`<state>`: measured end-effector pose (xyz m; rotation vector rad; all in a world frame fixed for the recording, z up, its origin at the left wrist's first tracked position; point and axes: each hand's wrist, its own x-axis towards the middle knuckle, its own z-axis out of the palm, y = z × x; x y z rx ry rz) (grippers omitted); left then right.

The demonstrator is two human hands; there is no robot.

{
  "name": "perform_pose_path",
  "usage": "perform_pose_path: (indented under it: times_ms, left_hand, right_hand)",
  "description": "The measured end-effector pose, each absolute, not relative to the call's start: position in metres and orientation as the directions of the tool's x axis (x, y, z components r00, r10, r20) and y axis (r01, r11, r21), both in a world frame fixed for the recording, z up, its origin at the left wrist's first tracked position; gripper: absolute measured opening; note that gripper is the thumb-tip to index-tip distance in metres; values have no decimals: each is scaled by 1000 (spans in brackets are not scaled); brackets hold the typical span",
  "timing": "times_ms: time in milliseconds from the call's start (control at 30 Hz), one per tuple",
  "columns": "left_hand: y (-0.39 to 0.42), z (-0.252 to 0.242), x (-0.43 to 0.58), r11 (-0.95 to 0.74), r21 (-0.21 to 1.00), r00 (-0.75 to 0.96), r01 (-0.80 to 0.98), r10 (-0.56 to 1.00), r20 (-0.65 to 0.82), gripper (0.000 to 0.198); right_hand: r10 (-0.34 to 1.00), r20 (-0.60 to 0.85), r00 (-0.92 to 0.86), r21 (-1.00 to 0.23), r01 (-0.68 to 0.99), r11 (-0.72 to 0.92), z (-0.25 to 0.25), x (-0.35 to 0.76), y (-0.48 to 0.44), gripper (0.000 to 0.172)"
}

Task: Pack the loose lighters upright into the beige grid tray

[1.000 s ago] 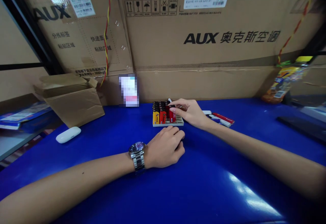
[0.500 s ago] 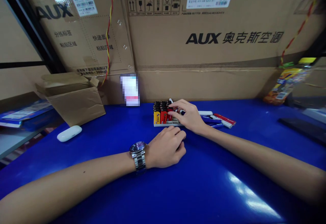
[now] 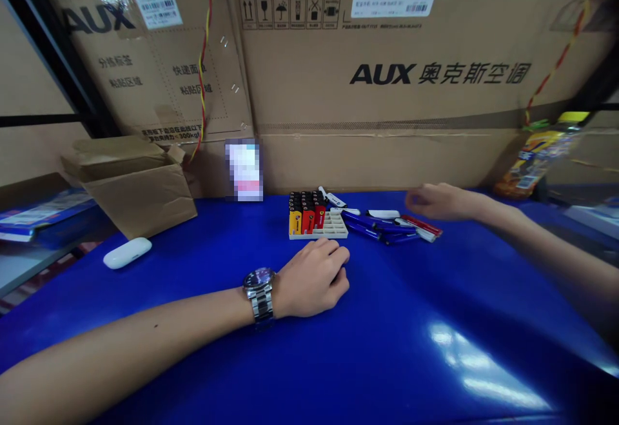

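Head view: Smooth, black-topped yellow and red lighters [image 3: 308, 217] stand upright in a pale gridded tray [image 3: 334, 225] beyond the left hand [image 3: 312, 280], loosely closed on nothing visible. Right hand [image 3: 435, 202]: blurred, finger opening and grip indeterminable. Surface [image 3: 367, 347]: glossy blue.

I have my left hand [image 3: 312, 278] loosely curled, back upward, the left forearm [image 3: 145, 340] slanting in from lower left; my right hand [image 3: 442, 202], blurred, is farther forward, the right forearm [image 3: 536, 242] outstretched.
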<state>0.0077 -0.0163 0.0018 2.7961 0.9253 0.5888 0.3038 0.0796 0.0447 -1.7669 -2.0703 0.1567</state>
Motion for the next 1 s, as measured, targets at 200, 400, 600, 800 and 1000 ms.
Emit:
perform_pose_path:
  times_ms: [200, 400, 600, 800, 1000]
  left_hand:
    - [-16, 1, 7, -805, 253, 735, 536, 593, 328, 10]
    - [-17, 2, 7, -802, 250, 735, 542, 597, 322, 11]
    - [-16, 2, 7, -808, 243, 736, 537, 589, 332, 11]
    - [-16, 1, 8, -809, 224, 736, 544, 588, 336, 11]
    - [-16, -1, 8, -812, 196, 735, 550, 582, 348, 13]
  right_hand:
    - [965, -186, -186, -246, 959, 138, 35, 329, 82, 6]
    - [996, -29, -82, -76, 994, 79, 29, 316, 85, 16]
    - [929, 337, -156, -96, 975, 198, 41, 279, 74, 15]
    - [864, 434, -254, -527, 707, 472, 38, 203, 49, 8]
    - [927, 254, -274, -956, 74, 284, 13, 153, 41, 7]
